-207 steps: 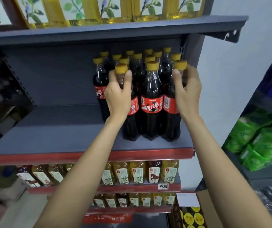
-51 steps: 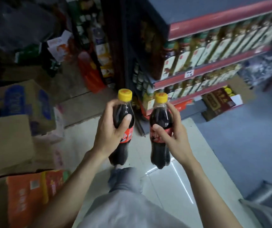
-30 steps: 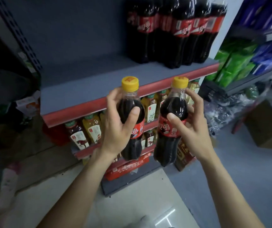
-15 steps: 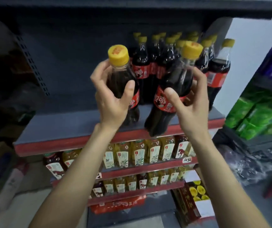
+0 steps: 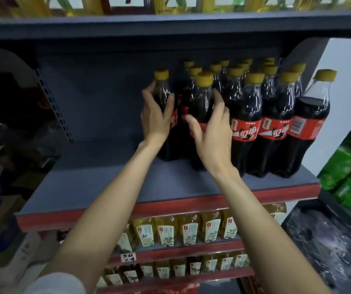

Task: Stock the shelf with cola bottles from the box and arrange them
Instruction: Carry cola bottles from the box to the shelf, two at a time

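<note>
Both hands hold cola bottles at the left edge of the stocked group. Left hand (image 5: 156, 119) grips the leftmost bottle (image 5: 167, 107) with fingers curled round its far side and thumb across its near face; this bottle stands upright on the shelf (image 5: 98, 187), yellow cap up. Right hand (image 5: 211, 132) wraps more loosely round the next bottle (image 5: 201, 102), thumb stretched left over the red label and fingers reaching up its right shoulder; whether the palm presses the bottle cannot be told. That bottle also stands upright, just right of the first and touching or nearly touching it.

Right of the hands stands the cola group (image 5: 261, 115), several rows deep, filling the shelf's right half to its right end; near-row labels face the viewer. Left half of the shelf shows bare grey board with a red front lip. Upper shelf (image 5: 170, 24) carries yellow bottles, only partly in view. Lower shelves hold yellow tea bottles (image 5: 179, 230) with pale labels. Green packs (image 5: 350, 164) lie on a neighbouring rack at far right. Cardboard boxes (image 5: 2, 228) sit at lower left, blurred.
</note>
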Motion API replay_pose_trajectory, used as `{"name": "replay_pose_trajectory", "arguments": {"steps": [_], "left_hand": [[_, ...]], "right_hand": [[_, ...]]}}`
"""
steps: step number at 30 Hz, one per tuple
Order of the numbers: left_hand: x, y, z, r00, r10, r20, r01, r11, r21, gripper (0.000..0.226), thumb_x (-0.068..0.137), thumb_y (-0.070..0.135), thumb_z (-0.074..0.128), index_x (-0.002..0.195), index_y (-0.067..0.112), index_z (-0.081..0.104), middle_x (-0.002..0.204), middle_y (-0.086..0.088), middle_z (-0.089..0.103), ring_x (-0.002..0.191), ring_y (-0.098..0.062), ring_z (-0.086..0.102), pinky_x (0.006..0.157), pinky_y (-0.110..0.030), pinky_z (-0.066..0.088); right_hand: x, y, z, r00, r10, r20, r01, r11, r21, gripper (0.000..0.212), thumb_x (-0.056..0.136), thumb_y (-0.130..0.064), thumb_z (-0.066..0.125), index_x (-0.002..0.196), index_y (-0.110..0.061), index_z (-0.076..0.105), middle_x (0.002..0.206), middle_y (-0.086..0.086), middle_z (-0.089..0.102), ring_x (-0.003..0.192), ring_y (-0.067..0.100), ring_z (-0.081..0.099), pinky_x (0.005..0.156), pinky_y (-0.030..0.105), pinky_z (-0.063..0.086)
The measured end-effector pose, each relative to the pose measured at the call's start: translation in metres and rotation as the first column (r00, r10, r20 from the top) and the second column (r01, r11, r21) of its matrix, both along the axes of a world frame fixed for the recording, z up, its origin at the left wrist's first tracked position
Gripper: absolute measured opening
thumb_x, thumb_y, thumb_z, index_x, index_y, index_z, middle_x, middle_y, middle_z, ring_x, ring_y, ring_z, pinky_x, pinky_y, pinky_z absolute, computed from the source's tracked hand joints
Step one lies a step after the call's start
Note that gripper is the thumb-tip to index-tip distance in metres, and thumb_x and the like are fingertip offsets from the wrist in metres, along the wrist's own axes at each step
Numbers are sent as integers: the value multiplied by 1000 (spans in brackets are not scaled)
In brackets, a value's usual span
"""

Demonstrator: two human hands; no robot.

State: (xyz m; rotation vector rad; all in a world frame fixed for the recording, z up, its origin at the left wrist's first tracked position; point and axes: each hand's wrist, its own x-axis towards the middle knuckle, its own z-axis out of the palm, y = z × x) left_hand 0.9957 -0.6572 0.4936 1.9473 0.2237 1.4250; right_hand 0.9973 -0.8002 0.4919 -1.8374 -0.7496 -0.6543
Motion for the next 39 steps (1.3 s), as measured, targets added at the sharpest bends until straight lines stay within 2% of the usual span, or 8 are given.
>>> {"name": "replay_pose_trajectory", "arguments": {"steps": [8,13,22,24,28,32,36,39], "left_hand": [[54,20,-2,996,-81,-33,80,996,-40,50,98,31,49,137,4,32,139,-12,46,125,-21,47,102,-29,39],[59,27,-3,994,-90,-55,91,996,1,49,99,29,48,138,5,32,135,-9,45,121,-16,45,99,-22,34],[-13,14,-9,974,121,-193,-100,988,115,49,88,33,54,133,14,50,141,-8,44,131,-24,40,99,-23,31],[-56,10,-11,977,153,-151,-139,985,99,45,85,39,49,123,15,58,126,-1,58,119,-20,51,94,-19,35],[-165,1,-18,983,181,-20,-181,983,10,17,93,25,53,106,16,61,99,8,67,98,-12,63,90,-39,49],[-276,-14,-32,967,239,84,-236,971,-40,13,94,17,47,100,20,57,84,11,61,82,-1,61,79,-20,45],[-378,1,-80,900,416,-129,-420,908,-3,15,96,28,47,103,23,60,86,16,60,81,-4,61,74,-19,47],[-453,26,-130,732,500,-462,-563,826,3,21,90,33,51,99,21,66,97,14,65,92,-9,60,79,-28,48]], "right_hand": [[8,12,0,971,-225,82,231,971,-65,73,91,-23,63,146,6,24,139,32,37,119,46,50,95,46,46],[5,10,-11,941,-239,239,267,959,-93,57,91,3,53,142,9,28,143,30,32,135,40,33,111,44,35],[-40,-7,-15,939,-196,284,172,979,108,35,91,-11,57,126,-5,54,122,8,60,114,20,55,99,36,39],[-61,-2,-15,963,-122,240,67,972,225,28,91,-10,59,119,-9,58,111,2,66,103,13,58,95,28,36],[-114,22,-23,932,123,341,-251,898,362,17,94,-12,56,111,-12,54,99,-1,66,91,16,62,87,29,45],[-174,50,-44,813,411,413,-552,771,319,13,95,-10,54,107,-6,54,100,2,63,92,19,60,81,30,50],[-237,86,-89,669,696,261,-735,672,90,20,91,-8,59,110,-5,58,106,6,64,101,17,58,91,23,44],[-286,124,-134,565,825,15,-815,561,-148,29,93,-18,56,119,-7,60,113,9,63,107,18,55,96,18,38]]}}
